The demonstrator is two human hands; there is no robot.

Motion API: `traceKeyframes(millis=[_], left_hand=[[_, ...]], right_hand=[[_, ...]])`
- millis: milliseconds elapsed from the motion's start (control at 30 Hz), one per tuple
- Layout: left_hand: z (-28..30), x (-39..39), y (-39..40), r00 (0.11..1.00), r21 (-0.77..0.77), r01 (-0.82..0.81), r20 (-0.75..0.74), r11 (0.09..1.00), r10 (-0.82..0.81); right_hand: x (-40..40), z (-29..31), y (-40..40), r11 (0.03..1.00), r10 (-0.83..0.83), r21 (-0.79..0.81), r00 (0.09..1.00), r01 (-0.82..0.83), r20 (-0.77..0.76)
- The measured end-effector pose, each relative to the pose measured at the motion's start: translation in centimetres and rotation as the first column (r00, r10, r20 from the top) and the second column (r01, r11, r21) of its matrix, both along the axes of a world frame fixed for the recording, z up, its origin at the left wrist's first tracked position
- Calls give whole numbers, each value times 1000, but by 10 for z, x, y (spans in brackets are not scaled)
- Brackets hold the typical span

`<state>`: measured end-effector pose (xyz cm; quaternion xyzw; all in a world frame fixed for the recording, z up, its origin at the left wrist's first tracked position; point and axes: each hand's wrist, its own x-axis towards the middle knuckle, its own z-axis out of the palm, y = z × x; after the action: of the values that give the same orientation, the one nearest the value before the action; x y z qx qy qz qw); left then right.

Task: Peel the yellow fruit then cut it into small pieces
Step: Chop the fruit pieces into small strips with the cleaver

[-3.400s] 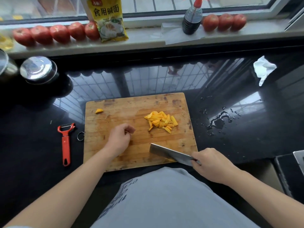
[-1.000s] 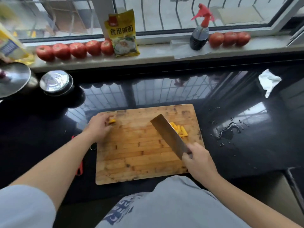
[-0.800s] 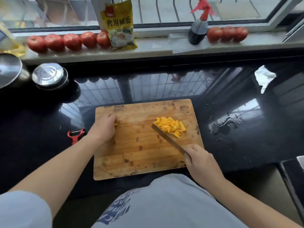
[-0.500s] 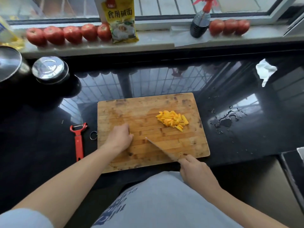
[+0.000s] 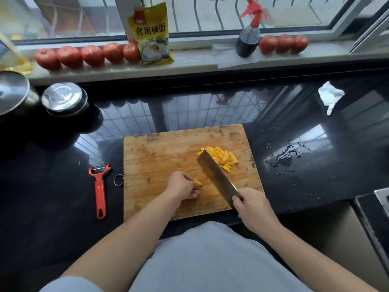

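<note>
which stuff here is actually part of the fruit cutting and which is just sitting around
In use:
- left hand pinching a yellow fruit piece
- right hand gripping the steel cleaver
- pile of cut yellow fruit
- wooden cutting board

Lying about:
- red-handled peeler
- red tomatoes
- yellow packet
- red-topped spray bottle
- crumpled white tissue

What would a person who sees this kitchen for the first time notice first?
Probably the wide cleaver, held by the right hand slantwise over the wooden cutting board, beside a bright heap of yellow fruit pieces. The left hand pinches one more yellow piece near the board's middle. Behind, red tomatoes line the window sill.
</note>
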<state>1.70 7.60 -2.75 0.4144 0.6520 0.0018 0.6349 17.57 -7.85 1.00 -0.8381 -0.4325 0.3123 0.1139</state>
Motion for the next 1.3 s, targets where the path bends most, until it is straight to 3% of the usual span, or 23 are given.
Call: traceKeyframes(millis=[200,467,667,767,933,1300], left_hand=[[2,-10,-12,977,-94,-207,38,974,211],[-16,11,-20,967,-76,-251,-54,965,248],[-15,13,-18,972,-56,-224,-91,973,218],[-13,14,-16,970,-68,-224,-116,972,216],[-10,12,-18,975,-66,-201,-106,977,193],[-14,10,-18,978,-35,-186,-105,982,181]], right_hand=[[-7,-2,0,965,244,65,962,-253,125],[-4,-3,6,901,433,-91,864,-425,258],[-9,-10,12,869,494,-166,838,-466,231],[-21,-15,30,861,508,-128,831,-492,226],[-15,-9,43,943,327,10,935,-332,136],[-13,-7,23,896,438,-162,885,-414,156]])
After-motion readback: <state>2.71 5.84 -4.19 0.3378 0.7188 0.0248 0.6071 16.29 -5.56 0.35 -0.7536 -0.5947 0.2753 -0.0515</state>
